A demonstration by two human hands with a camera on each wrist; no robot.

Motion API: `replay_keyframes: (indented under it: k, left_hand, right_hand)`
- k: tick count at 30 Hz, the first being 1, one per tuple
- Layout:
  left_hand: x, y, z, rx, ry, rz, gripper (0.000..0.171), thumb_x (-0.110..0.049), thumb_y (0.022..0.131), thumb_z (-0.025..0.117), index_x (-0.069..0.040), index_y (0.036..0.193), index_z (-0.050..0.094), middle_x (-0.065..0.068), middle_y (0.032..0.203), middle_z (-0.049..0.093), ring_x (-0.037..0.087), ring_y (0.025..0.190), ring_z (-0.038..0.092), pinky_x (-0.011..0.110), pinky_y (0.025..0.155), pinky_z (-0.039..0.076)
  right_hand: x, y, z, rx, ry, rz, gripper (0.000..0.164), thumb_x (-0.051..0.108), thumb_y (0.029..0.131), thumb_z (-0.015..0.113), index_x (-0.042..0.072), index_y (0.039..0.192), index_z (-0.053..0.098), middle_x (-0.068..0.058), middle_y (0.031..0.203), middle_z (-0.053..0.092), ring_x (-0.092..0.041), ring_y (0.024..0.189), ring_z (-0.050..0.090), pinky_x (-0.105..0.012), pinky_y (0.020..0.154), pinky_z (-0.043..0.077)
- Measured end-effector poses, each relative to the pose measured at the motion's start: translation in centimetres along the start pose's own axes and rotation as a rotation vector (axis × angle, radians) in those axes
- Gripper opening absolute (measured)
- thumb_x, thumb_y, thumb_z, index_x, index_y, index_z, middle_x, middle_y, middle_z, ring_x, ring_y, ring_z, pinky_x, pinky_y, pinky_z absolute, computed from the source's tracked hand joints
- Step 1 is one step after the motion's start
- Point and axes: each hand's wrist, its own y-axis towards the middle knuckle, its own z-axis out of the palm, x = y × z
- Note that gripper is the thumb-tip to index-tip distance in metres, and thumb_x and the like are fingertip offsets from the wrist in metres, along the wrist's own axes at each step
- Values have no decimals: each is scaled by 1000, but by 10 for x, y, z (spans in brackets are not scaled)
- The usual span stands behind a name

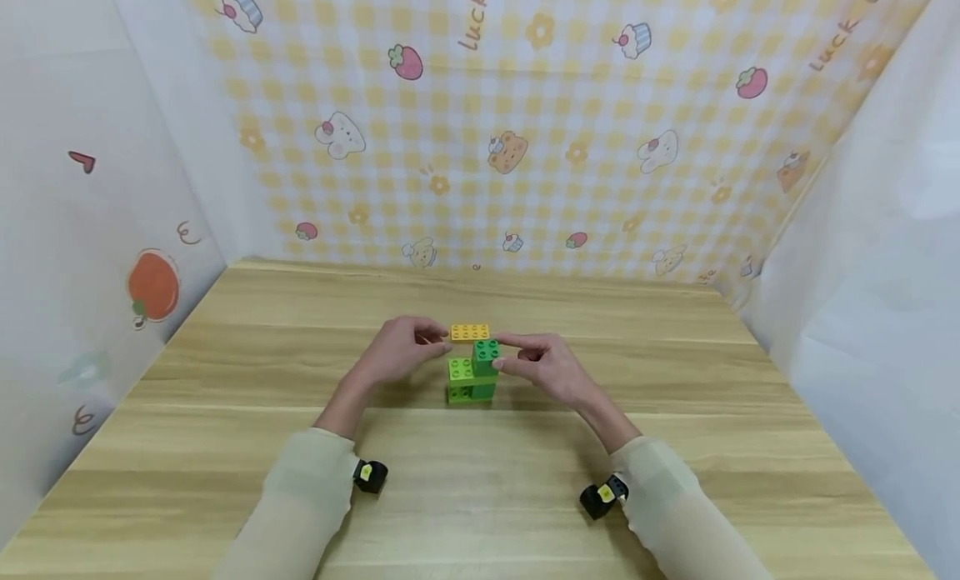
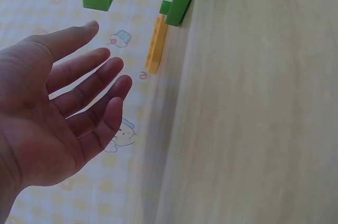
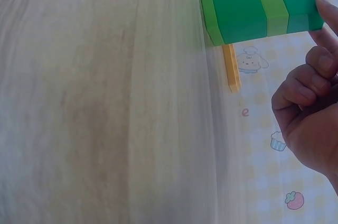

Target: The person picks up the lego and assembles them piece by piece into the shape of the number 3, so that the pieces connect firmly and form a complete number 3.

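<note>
Hands: left (image 1: 403, 347) loose, right (image 1: 549, 370) pinches upper green block (image 1: 484, 360) the left-wrist view crops.

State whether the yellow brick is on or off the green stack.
Off: the eight-stud yellow brick lies on the tabletop behind the stack.

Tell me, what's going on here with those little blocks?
A person is working with both hands at a stack of green toy blocks on a wooden table. The right hand has its thumb and index finger on the top dark green block, which sits on a light green piece. The left hand is on the other side, fingers relaxed, holding nothing. A yellow block lies behind the stack, not joined to it.
</note>
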Motion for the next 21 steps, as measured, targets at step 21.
replay_keyframes:
  k: [21]
  left_hand:
    - [7, 33, 11, 27, 34, -70, 50, -21, 96, 78, -6, 142, 64, 19, 141, 63, 35, 126, 63, 48, 100, 55]
  right_hand:
    - [0, -1, 0, -15, -35, -14, 42, 28, 97, 78, 15, 136, 73, 2, 62, 41, -13, 57, 34, -25, 54, 29]
